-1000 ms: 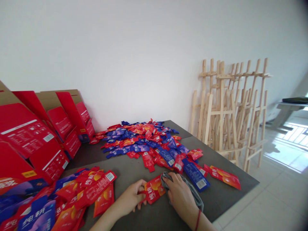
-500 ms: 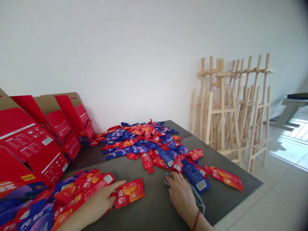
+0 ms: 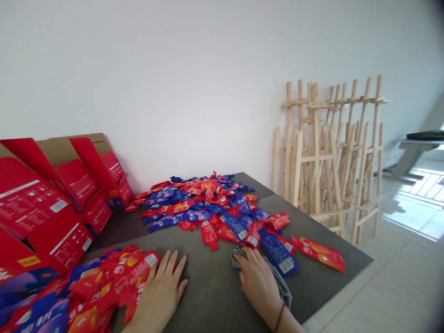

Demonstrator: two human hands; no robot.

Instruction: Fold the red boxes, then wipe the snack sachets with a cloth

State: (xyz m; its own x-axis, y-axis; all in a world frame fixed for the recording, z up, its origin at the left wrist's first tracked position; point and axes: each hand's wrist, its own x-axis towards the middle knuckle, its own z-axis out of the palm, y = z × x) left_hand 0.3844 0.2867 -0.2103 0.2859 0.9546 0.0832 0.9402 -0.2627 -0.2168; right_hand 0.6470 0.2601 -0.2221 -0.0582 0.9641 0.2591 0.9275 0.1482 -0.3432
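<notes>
My left hand (image 3: pixel 161 289) lies palm down with its fingers spread, over the right edge of the near pile of red and blue pouches (image 3: pixel 104 282). Parts of red pouches show beside and beneath it. My right hand (image 3: pixel 258 282) presses on a crumpled grey cloth (image 3: pixel 281 286) on the dark table, its fingers curled over the cloth's far end. Just beyond the cloth lies a long blue pouch (image 3: pixel 278 252) with a barcode. A red-and-orange pouch (image 3: pixel 321 253) lies apart near the table's right edge.
A large heap of red and blue pouches (image 3: pixel 208 203) spreads over the far part of the table (image 3: pixel 204 273), against the white wall. Open red cardboard boxes (image 3: pixel 38 208) stand at left. Wooden easels (image 3: pixel 315 157) stand on the floor at right, past the table edge.
My left hand has let go of a red pouch, which was on the bare table and is now at the near pile. Its fingers have spread. My right hand stays on the cloth.
</notes>
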